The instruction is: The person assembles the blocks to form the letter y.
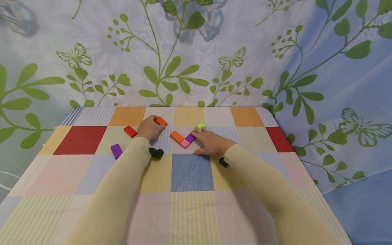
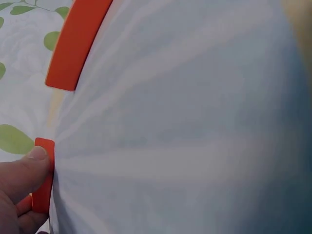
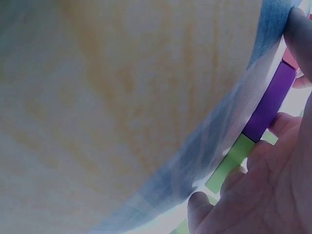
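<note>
My left hand [image 1: 149,128] pinches an orange block [image 1: 160,121] between thumb and fingers at the tablecloth. In the left wrist view, the thumb lies on this block [image 2: 43,180], and another orange block [image 2: 80,46] shows above it. To the right, a V-shaped row joins an orange block [image 1: 176,136], a pink block [image 1: 184,144], a purple block [image 1: 190,137] and a light green block [image 1: 200,125]. My right hand [image 1: 211,141] spreads over the right leg of the V. In the right wrist view, its fingers rest along the purple block [image 3: 270,102] and green block [image 3: 230,163].
A red block [image 1: 130,131] lies left of my left hand. Nearer, a purple block [image 1: 116,150] sits beside my left sleeve, which covers its edge. The patchwork tablecloth [image 1: 191,173] reaches a leaf-print curtain [image 1: 190,68] at the back.
</note>
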A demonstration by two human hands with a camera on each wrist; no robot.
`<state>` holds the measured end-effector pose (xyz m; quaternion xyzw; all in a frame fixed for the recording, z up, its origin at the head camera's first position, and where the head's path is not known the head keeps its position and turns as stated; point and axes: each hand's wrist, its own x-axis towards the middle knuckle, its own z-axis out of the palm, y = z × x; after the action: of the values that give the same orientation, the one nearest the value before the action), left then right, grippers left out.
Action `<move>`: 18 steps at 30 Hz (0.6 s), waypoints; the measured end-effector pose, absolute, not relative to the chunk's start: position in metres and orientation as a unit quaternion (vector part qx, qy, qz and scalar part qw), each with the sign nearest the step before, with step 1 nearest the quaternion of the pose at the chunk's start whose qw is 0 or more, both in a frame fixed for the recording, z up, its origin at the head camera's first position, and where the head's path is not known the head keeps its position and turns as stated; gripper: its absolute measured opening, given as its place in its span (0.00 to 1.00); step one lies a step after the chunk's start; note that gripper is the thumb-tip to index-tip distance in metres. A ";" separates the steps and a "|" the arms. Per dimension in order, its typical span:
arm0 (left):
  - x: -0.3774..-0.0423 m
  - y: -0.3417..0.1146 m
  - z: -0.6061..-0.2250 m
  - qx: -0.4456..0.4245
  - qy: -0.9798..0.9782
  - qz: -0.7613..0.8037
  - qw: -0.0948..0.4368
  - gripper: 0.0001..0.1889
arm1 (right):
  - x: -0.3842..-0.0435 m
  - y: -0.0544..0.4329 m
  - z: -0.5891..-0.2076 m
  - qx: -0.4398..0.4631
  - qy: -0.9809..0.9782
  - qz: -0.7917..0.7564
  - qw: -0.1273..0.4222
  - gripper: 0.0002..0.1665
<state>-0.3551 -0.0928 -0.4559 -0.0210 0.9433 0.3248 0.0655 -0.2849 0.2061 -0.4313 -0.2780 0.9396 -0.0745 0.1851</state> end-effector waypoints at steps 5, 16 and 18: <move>-0.352 -0.098 -0.452 -0.017 0.934 0.348 0.078 0.36 | -0.284 0.206 -0.429 -0.279 0.939 -0.075 0.187 0.57; -0.344 -0.103 -0.447 -0.005 0.928 0.364 0.085 0.36 | -0.283 0.206 -0.429 -0.274 0.940 -0.073 0.188 0.57; -0.343 -0.104 -0.448 -0.003 0.928 0.362 0.087 0.36 | -0.284 0.207 -0.430 -0.274 0.940 -0.072 0.190 0.57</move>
<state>-0.3431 -0.1040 -0.4479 -0.0027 0.9282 0.3618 0.0866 -0.2841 0.2065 -0.4300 -0.2743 0.9401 -0.0715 0.1895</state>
